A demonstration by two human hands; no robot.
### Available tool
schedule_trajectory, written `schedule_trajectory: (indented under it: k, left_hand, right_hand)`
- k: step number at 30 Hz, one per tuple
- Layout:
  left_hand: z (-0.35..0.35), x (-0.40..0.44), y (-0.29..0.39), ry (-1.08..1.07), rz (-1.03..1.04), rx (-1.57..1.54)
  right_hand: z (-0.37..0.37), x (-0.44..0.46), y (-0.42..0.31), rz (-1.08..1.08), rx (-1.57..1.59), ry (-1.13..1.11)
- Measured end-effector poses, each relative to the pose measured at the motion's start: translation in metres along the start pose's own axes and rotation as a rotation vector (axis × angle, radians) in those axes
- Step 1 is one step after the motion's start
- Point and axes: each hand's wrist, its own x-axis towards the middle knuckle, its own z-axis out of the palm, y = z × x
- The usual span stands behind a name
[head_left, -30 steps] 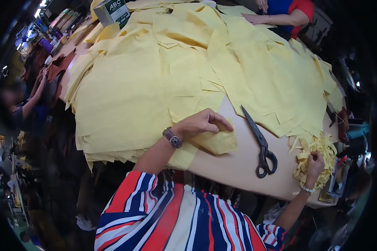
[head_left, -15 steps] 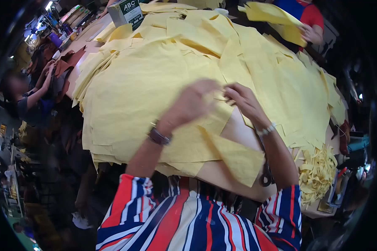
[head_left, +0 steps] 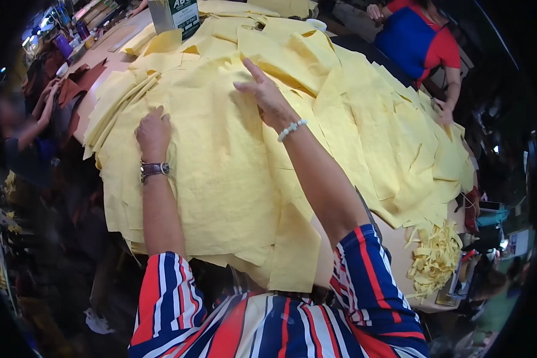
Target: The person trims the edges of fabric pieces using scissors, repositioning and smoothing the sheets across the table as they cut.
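Note:
A broad pile of thin yellow sheets (head_left: pixel 221 179) covers most of the table; whether they are leather or cloth I cannot tell. My left hand (head_left: pixel 153 132), with a watch at the wrist, rests on the left part of the pile. Its fingers are curled closed on the top sheet, though the fingertips are hidden. Farther forward, my right hand (head_left: pixel 267 100) is open over the sheets, thumb and fingers apart, with nothing in it. Beside my right forearm a dark metal blade (head_left: pixel 386 246) shows in part.
Curled yellow strips (head_left: pixel 434 259) are heaped at the right corner. A square can (head_left: pixel 176 17) stands at the back left. Across the table a person in blue and red (head_left: pixel 409 39) touches the pile's edge. Another person at left handles brown pieces (head_left: pixel 77 86).
My hands have moved apart from the middle, left hand to the left, right hand forward and left. The folded front flap now hangs flat. The person opposite has let go of a raised yellow sheet.

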Motion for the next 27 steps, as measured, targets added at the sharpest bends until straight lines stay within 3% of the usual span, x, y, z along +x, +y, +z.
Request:
schedule_trajectory:
  k: [2, 6, 8, 12, 15, 18, 25, 27]
  left_hand:
    - [-0.003, -0.004, 0.002, 0.060, 0.012, -0.017]
    - [-0.012, -0.004, 0.008, 0.215, 0.063, -0.208]
    - [-0.014, -0.003, 0.016, 0.393, 0.177, -0.351]
    - [-0.019, 0.004, 0.023, 0.547, 0.288, -0.447]
    - [-0.038, 0.022, 0.028, 0.490, 0.219, -0.392]
    - [-0.048, 0.069, 0.036, 0.450, 0.382, -0.401]
    - [-0.008, 0.137, 0.129, 0.215, 0.615, -0.287]
    - [0.008, 0.138, 0.161, 0.114, 0.619, -0.270]
  right_hand:
    - [0.002, 0.014, 0.002, -0.087, 0.048, 0.024]
    - [-0.023, 0.031, -0.015, -0.201, 0.641, 0.079]
    - [-0.049, 0.021, -0.037, -0.276, 0.798, 0.033]
    - [-0.102, -0.002, -0.073, -0.470, 0.937, 0.259]
    - [-0.170, -0.033, -0.089, -0.561, 0.703, 0.342]
    - [-0.188, -0.094, -0.094, -0.574, 0.401, 0.599]
    - [-0.224, -0.211, -0.041, -0.450, 0.118, 0.769]
    - [-0.203, -0.226, -0.017, -0.346, -0.490, 1.054]
